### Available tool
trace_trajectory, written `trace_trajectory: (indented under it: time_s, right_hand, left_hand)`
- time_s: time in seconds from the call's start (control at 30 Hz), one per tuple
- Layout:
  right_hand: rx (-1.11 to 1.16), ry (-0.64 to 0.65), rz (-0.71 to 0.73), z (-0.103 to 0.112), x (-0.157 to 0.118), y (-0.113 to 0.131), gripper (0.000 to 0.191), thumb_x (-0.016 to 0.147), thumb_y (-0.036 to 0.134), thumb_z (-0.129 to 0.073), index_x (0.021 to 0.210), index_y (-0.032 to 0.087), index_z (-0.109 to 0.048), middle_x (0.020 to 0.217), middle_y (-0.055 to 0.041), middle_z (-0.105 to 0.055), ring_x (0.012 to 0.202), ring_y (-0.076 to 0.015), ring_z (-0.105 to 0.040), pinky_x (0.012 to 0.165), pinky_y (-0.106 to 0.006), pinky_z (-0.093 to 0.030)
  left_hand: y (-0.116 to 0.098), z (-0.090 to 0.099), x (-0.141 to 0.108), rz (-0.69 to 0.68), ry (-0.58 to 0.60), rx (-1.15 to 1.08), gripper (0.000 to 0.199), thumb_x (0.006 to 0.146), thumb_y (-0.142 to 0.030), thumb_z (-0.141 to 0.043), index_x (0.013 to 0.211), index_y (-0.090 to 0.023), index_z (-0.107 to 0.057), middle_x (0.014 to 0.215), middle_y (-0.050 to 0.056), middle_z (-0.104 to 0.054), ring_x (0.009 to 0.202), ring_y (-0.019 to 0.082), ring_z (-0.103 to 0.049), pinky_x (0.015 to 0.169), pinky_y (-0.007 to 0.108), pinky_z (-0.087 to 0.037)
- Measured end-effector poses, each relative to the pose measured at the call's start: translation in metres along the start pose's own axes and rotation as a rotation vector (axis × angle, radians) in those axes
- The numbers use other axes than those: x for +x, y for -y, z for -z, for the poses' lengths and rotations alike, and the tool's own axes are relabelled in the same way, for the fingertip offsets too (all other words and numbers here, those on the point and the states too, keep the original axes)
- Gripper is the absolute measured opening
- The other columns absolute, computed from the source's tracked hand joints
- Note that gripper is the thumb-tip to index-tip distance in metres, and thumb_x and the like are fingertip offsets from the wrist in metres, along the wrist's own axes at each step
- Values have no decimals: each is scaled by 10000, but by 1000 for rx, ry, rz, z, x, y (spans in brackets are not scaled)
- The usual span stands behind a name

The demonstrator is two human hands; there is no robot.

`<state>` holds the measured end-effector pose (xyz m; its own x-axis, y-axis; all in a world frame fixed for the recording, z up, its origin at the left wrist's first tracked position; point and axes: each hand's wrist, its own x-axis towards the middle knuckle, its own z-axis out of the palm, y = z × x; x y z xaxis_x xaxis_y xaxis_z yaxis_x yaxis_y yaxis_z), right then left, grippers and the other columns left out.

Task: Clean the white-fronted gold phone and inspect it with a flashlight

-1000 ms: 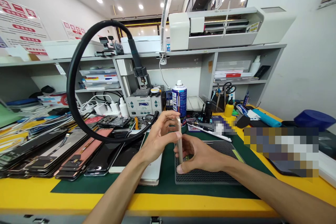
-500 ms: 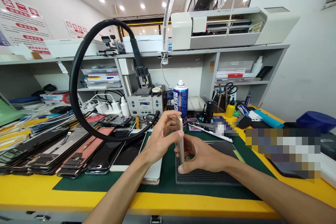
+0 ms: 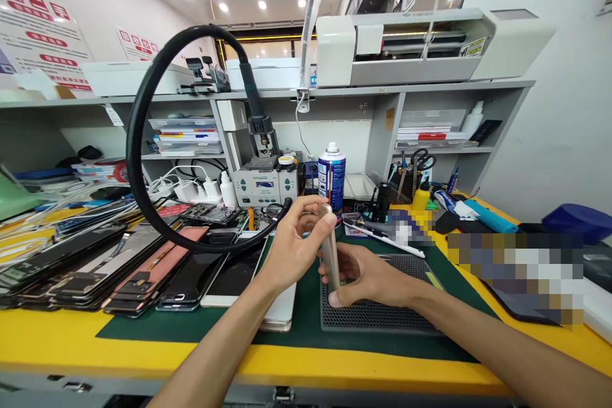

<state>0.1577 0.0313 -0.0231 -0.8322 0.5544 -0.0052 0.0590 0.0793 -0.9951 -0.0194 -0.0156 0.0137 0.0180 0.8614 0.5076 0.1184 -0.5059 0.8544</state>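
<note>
A smartphone (image 3: 330,254) stands on its edge between my hands, its thin metallic side turned toward me, so its faces are hidden. My left hand (image 3: 299,236) grips the upper end, with the thumb on the near side and the fingers over the top. Lower down, my right hand (image 3: 366,275) holds the phone with its thumb at the bottom end and fingers behind. Beneath is a dark perforated mat (image 3: 382,315) on the green work mat (image 3: 306,336). Just behind the phone rises a blue spray can (image 3: 337,172).
Several phones and screens, such as a black phone (image 3: 191,280), lie in rows at left. A hot-air station (image 3: 265,186) with a looped black hose (image 3: 136,140) stands behind them. A cutting machine (image 3: 415,70) sits on the shelf. A yellow bottle (image 3: 421,196) and tools are at right.
The top of the phone has tilted slightly to the left, and my left thumb has shifted upward along it. The view has moved a little.
</note>
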Motion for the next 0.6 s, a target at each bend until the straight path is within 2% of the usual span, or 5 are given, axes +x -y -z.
trace_trajectory:
  time_s: [0.27, 0.6]
  right_hand:
    - [104, 19, -32, 2, 0, 3, 529, 619, 250, -893, 1077, 169, -642, 993, -37, -618, 921, -209, -596, 902, -379, -470]
    - [77, 21, -55, 3, 0, 2, 529, 620, 276, -897, 1069, 164, -641, 1014, -47, -627, 914, -206, -595, 820, -330, -456]
  left_hand:
    - [5, -1, 3, 9, -56, 37, 349, 940, -462, -593, 1199, -228, -581, 1022, 45, -617, 877, 170, -640, 795, 296, -534]
    - [2, -1, 3, 24, -91, 38, 323, 938, -480, -585, 1129, -220, -606, 886, 18, -596, 813, 173, -648, 691, 269, -522]
